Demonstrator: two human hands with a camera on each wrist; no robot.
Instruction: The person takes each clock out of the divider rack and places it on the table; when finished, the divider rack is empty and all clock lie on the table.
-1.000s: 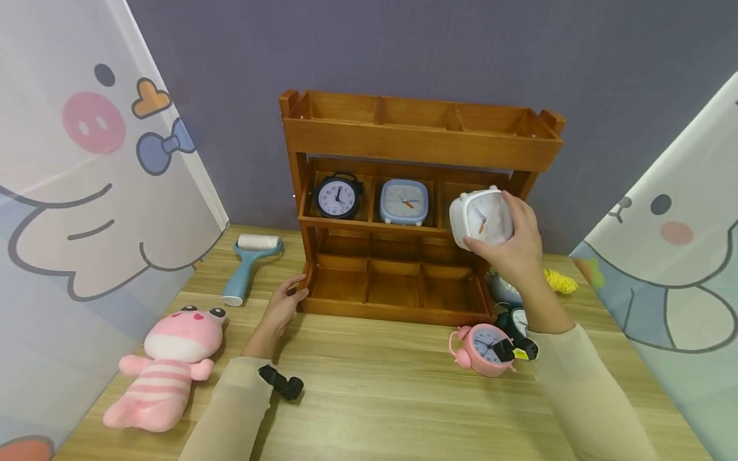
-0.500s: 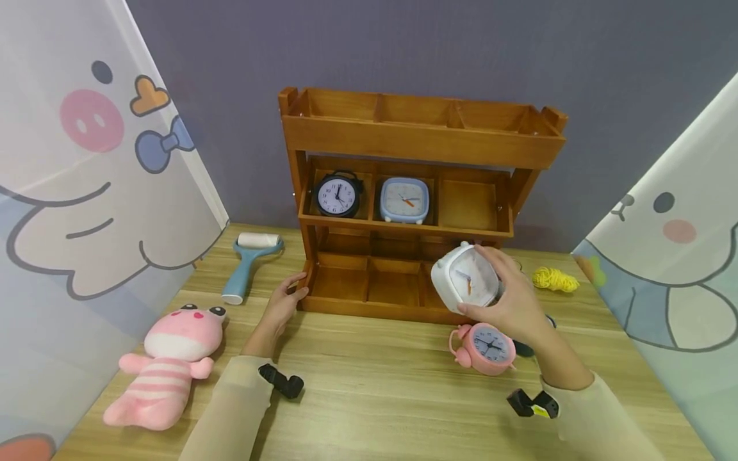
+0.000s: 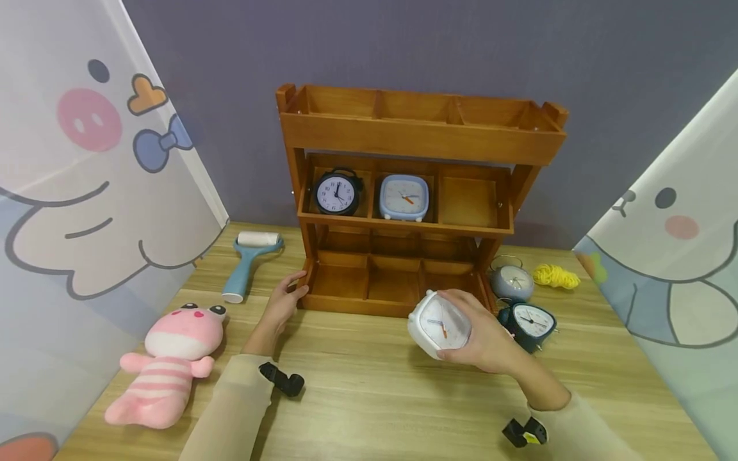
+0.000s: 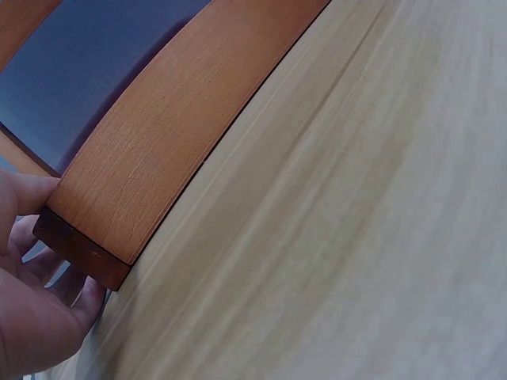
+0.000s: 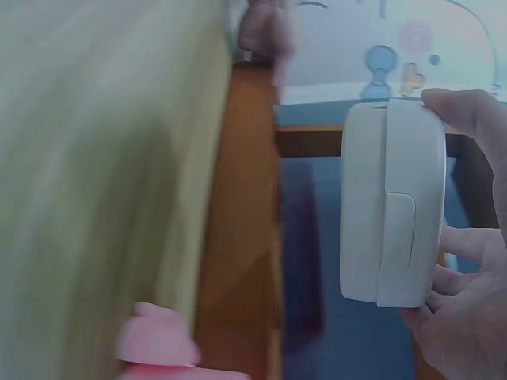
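Note:
My right hand (image 3: 483, 334) holds a white square alarm clock (image 3: 434, 328) by its edges, above the table in front of the wooden shelf (image 3: 421, 142). In the right wrist view the clock's plain white side (image 5: 364, 214) shows between thumb and fingers. My left hand (image 3: 282, 302) grips the left end of the shelf's bottom tier, thumb on one side and fingers on the other in the left wrist view. On the middle tier a black round alarm clock (image 3: 337, 194) fills the left compartment and a blue square one (image 3: 404, 198) the centre compartment.
Right of the shelf stand a grey twin-bell clock (image 3: 512, 283) and a dark green clock (image 3: 532, 323), near yellow cord (image 3: 556, 276). A pink clock (image 5: 162, 340) is mostly hidden behind my right hand. A lint roller (image 3: 248, 262) and pink plush frog (image 3: 170, 368) lie left.
My right hand has carried the white clock down and left, from in front of the middle tier's right compartment to over the table. My left hand stays on the shelf.

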